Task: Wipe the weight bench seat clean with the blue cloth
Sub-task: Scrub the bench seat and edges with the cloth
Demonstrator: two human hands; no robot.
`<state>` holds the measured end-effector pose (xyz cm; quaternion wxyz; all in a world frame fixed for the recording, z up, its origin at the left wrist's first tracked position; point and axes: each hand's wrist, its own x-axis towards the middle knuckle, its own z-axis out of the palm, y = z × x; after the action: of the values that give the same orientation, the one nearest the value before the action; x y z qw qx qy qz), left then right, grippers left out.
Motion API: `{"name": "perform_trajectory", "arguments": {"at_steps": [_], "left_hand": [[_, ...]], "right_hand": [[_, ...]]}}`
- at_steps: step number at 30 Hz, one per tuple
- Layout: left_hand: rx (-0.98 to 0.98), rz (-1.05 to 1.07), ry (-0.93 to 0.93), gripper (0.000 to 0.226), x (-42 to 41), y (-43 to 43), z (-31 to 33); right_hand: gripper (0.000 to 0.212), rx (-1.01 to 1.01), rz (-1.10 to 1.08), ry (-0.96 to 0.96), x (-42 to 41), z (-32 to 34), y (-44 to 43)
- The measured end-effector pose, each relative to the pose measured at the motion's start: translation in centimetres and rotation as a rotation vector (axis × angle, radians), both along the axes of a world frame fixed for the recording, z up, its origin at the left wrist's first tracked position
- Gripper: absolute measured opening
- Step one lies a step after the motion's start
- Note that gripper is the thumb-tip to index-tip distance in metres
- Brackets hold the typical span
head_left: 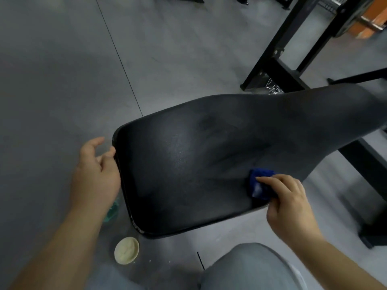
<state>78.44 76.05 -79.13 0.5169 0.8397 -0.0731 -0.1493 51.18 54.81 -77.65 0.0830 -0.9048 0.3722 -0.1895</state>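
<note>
The black padded weight bench seat (188, 155) fills the middle of the view and narrows toward the upper right. A folded blue cloth (259, 184) lies pressed on the seat near its right front edge, and my right hand (287, 197) is shut on it from the right. Smear marks show on the seat above the cloth. My left hand (95, 174) rests against the seat's left edge, fingers loosely apart and thumb touching the rim, holding nothing.
A small cream-coloured bowl (126, 250) stands on the grey floor below the seat's front corner. Something teal and translucent (112, 212) peeks out under my left wrist. Black steel rack legs (278, 65) stand at the upper right. My grey-clad knee (247, 268) is at the bottom.
</note>
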Motion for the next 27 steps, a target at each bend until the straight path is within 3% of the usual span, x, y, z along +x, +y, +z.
{"name": "perform_trajectory", "arguments": {"at_steps": [2, 3, 7, 10, 12, 14, 16, 18, 20, 24, 27], "left_hand": [[-0.026, -0.003, 0.006, 0.034, -0.4, -0.1, 0.0], [-0.039, -0.015, 0.009, 0.035, -0.6, -0.2, 0.0], [-0.042, -0.04, 0.013, 0.033, -0.5, -0.3, 0.1], [-0.105, -0.012, 0.062, 0.029, -0.1, -0.3, 0.0], [-0.124, -0.005, 0.085, 0.027, 0.1, -0.4, 0.0], [-0.081, 0.0, 0.105, 0.026, 0.3, -0.3, -0.2], [-0.062, -0.002, 0.093, 0.027, 0.4, -0.2, -0.5], [-0.055, -0.012, 0.078, 0.024, 0.4, -0.3, -0.4], [-0.051, -0.011, 0.049, 0.024, 0.3, -0.4, -0.4], [-0.059, -0.022, 0.018, 0.023, 0.0, -0.5, -0.2], [-0.084, -0.042, 0.06, 0.023, -0.1, -0.2, 0.0]], "right_hand": [[0.051, -0.017, -0.154, -0.06, 1.6, -0.6, 2.2], [0.05, -0.008, -0.128, -0.072, 3.1, -1.1, 4.1], [0.03, 0.103, 0.414, -0.144, 7.9, -1.5, 11.9], [0.038, 0.372, 0.659, -0.042, 8.8, 1.0, 10.9], [0.05, 0.414, 0.576, -0.131, 8.9, 2.0, 7.9], [0.051, 0.241, 0.315, -0.233, 9.3, 1.8, 4.2], [0.047, 0.117, 0.085, -0.162, 9.0, 1.0, 2.4], [0.048, 0.104, 0.0, -0.075, 8.3, -0.4, 3.7], [0.047, 0.116, 0.091, -0.08, 7.9, -1.6, 7.3], [0.033, 0.163, 0.498, -0.042, 8.4, -0.5, 11.7], [0.049, 0.206, 0.345, -0.248, 7.1, 0.8, 6.8]]}}
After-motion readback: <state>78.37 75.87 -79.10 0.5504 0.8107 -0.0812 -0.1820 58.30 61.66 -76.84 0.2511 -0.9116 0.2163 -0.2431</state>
